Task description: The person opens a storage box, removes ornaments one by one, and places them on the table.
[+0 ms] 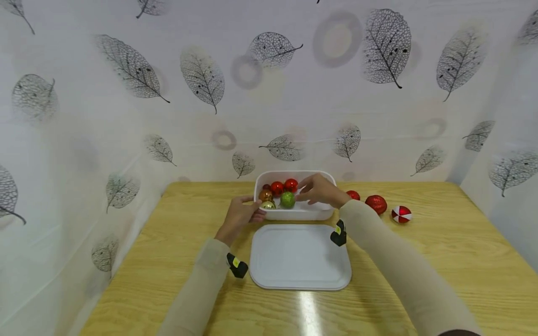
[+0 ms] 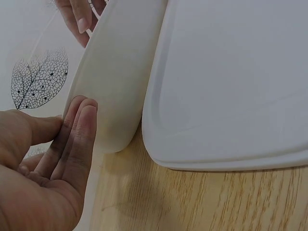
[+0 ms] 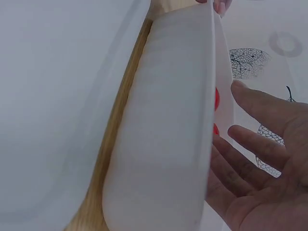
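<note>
A white plastic box [image 1: 299, 214] stands at the far side of the table, with several Christmas baubles inside. Among them are a glittery green bauble [image 1: 287, 200], a gold one [image 1: 268, 205], an orange one [image 1: 265, 195] and shiny red ones [image 1: 291, 185]. At the box's left end my left hand [image 1: 240, 215] pinches the wall, thumb at the rim and fingers against the outside. My right hand [image 1: 320, 190] reaches over the box from the right, its fingertips right beside the green bauble. In the right wrist view the fingers [image 3: 260, 147] are spread, holding nothing.
A flat white lid [image 1: 300, 256] lies on the wooden table [image 1: 180, 252] just in front of the box. To the right sit a red bauble [image 1: 353, 194], a larger textured red one [image 1: 376, 204] and a red-and-white one [image 1: 401, 214]. A leaf-patterned curtain [image 1: 201, 79] hangs behind.
</note>
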Motion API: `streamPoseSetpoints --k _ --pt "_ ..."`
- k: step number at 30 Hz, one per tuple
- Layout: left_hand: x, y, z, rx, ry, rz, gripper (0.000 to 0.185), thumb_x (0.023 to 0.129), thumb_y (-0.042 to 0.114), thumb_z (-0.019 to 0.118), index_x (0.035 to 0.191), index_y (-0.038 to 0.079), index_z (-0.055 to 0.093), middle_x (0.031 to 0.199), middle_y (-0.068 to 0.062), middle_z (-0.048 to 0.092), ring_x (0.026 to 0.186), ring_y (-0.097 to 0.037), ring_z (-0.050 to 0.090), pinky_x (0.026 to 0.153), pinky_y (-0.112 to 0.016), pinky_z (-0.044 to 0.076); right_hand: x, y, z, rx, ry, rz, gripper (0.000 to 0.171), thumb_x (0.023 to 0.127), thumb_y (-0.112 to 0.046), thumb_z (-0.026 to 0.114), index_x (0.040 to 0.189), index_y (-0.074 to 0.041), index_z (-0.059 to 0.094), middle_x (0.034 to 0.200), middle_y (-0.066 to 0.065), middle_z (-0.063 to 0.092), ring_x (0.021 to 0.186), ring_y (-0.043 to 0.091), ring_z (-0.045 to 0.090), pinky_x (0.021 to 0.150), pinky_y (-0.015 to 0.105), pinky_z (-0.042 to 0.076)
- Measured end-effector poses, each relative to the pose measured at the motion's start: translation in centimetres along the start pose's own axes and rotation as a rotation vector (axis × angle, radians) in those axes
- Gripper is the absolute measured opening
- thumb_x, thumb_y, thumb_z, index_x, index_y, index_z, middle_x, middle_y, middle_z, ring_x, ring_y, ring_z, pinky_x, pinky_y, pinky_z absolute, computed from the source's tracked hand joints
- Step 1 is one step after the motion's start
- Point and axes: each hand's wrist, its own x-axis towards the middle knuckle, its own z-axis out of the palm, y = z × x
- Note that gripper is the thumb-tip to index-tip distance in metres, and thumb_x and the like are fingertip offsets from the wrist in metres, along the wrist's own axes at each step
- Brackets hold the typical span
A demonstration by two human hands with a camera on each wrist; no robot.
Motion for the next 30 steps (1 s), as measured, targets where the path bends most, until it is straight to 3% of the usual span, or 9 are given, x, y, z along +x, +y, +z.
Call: streamPoseSetpoints --k 7,13,22,30 --pt "0.0 0.0 0.0 0.004 0.009 -0.004 0.042 0.103 0.012 0.061 0.139 -0.008 0.053 0.083 -0.017 0.074 0.067 -0.018 0.073 0.066 -0.031 0.065 0.4 0.5 0.8 0.021 0.003 -0.002 0.043 0.091 -0.008 0.076 0.127 0.012 0.061 0.113 0.023 0.069 0.099 0.035 0.068 0.082 0.043 0.064" --pt "0.0 0.1 0.0 0.02 0.019 -0.012 0.043 0.103 0.013 0.062 0.14 -0.006 0.054 0.085 -0.019 0.074 0.068 -0.019 0.073 0.068 -0.033 0.065 1.0 1.2 1.5 0.066 0.004 0.011 0.046 0.091 -0.01 0.077 0.129 0.011 0.06 0.113 0.024 0.069 0.101 0.041 0.068 0.083 0.044 0.064" --pt "-0.1 0.2 0.1 0.006 0.01 -0.011 0.043 0.102 0.011 0.062 0.139 -0.009 0.053 0.082 -0.018 0.074 0.064 -0.016 0.072 0.066 -0.031 0.065 1.9 1.8 2.5 0.043 0.036 0.051 0.053 0.09 -0.015 0.079 0.131 0.01 0.059 0.116 0.025 0.069 0.095 0.037 0.071 0.075 0.036 0.065" --pt "0.1 0.1 0.0 -0.003 -0.001 -0.007 0.044 0.102 0.011 0.062 0.139 -0.01 0.052 0.085 -0.021 0.074 0.065 -0.016 0.072 0.067 -0.031 0.065 2.4 1.5 3.1 0.01 0.061 0.104 0.058 0.089 -0.021 0.082 0.134 0.007 0.059 0.104 0.018 0.073 0.076 0.021 0.071 0.067 0.029 0.063"
